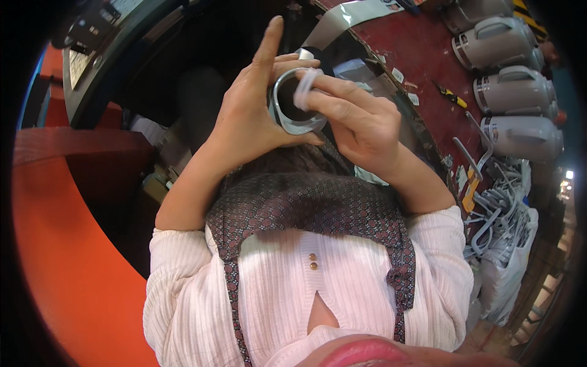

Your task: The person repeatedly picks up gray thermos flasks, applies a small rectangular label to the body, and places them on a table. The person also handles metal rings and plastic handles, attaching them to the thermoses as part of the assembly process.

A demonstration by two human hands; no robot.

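A grey round body with a wide open mouth (299, 127) is held in front of my apron, its dark hollow facing up. My left hand (241, 113) is wrapped around its side, with the thumb along the near edge and the index finger stretched out away from it. Between the fingers of my right hand (367, 122) is a translucent whitish ring (304, 88). This ring stands tilted at the right side of the mouth, partly over the opening. Whether it touches the rim is unclear.
Several grey jugs with handles (516, 92) lie on the red tabletop (428, 73) at the right. A yellow-and-black tool (452, 95) lies nearer. Loose grey handles fill a plastic bag (504, 269). An orange surface (73, 244) stands left, and a pale strip (348, 15) lies at the back.
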